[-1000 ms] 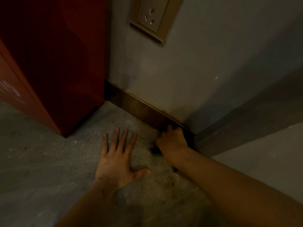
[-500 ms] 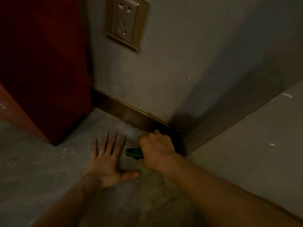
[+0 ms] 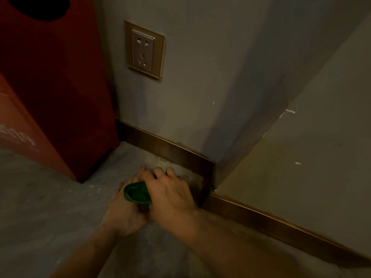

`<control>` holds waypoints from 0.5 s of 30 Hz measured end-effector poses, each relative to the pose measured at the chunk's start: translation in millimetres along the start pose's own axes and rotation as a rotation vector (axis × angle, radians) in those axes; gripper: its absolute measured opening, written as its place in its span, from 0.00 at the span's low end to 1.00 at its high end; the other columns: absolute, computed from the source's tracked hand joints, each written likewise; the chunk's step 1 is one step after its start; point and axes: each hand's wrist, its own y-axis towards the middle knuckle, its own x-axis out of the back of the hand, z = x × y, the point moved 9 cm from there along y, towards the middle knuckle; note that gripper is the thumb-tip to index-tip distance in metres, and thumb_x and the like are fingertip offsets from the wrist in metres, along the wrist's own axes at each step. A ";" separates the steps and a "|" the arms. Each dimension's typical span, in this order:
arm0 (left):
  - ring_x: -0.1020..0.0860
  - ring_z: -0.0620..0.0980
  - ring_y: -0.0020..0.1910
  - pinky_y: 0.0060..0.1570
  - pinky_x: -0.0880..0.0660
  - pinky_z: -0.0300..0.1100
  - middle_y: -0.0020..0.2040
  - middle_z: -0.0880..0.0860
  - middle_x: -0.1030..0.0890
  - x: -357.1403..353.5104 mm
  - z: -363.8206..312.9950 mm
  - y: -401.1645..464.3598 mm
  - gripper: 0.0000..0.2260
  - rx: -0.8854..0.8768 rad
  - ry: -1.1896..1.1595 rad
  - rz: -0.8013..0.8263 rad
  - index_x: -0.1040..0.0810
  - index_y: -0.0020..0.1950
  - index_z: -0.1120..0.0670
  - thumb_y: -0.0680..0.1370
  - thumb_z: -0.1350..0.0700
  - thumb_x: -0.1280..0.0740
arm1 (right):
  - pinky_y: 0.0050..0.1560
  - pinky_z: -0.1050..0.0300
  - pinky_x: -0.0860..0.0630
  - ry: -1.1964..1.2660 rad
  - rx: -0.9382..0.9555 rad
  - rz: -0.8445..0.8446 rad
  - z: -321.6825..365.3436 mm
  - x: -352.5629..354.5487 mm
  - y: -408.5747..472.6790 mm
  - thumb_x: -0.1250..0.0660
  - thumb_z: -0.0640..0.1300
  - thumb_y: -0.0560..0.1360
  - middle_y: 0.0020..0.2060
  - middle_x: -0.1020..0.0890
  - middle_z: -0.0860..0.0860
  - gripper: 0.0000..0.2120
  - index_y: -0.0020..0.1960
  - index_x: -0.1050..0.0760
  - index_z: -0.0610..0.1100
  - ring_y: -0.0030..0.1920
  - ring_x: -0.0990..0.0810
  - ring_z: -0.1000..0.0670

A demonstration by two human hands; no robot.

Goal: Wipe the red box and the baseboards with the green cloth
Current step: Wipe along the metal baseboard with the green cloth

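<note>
Head view: right hand is gripping the bunched green cloth over the left hand, which is lying flat on the floor, beside the corner baseboard; next pass likely needs cloth refolded, pressed flat along the trim.

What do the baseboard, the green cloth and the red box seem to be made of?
Baseboard: probably brushed metal or a metallic laminate, brownish-gold, given its soft sheen and bright thin top edge.
Green cloth: soft fabric, matte, bunched in folds between both hands.
Red box: smooth flat panels with sharp edges, likely painted metal or rigid plastic; the dim light leaves it open.
</note>
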 end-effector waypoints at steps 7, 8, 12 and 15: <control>0.31 0.49 0.71 0.72 0.34 0.52 0.74 0.46 0.30 40.0 -19.5 -18.9 0.48 -0.002 -0.065 -0.131 0.49 0.80 0.38 0.67 0.33 0.25 | 0.55 0.48 0.25 0.229 -0.115 -0.035 -17.2 18.9 -18.2 0.26 0.44 0.70 0.62 0.26 0.51 0.26 0.63 0.34 0.54 0.62 0.26 0.45; 0.29 0.49 0.69 0.69 0.32 0.51 0.72 0.47 0.27 45.3 -25.0 -21.4 0.46 -0.018 -0.039 -0.147 0.48 0.78 0.36 0.68 0.34 0.25 | 0.56 0.49 0.25 0.256 -0.116 -0.037 -18.0 22.6 -21.5 0.27 0.43 0.71 0.63 0.26 0.51 0.25 0.63 0.34 0.54 0.62 0.26 0.45; 0.25 0.47 0.58 0.61 0.28 0.51 0.62 0.45 0.21 58.9 -58.1 -28.1 0.31 -0.168 0.132 -0.187 0.35 0.70 0.38 0.72 0.42 0.24 | 0.60 0.50 0.24 0.298 -0.105 -0.052 -18.7 37.2 -32.9 0.27 0.42 0.71 0.63 0.26 0.52 0.24 0.62 0.32 0.54 0.62 0.25 0.46; 0.24 0.46 0.52 0.55 0.30 0.47 0.54 0.45 0.20 67.7 -72.3 -34.9 0.23 -0.196 0.233 -0.199 0.30 0.63 0.41 0.72 0.44 0.25 | 0.58 0.47 0.23 0.293 -0.076 -0.047 -13.4 45.7 -42.6 0.25 0.42 0.71 0.62 0.27 0.51 0.24 0.61 0.31 0.53 0.61 0.25 0.46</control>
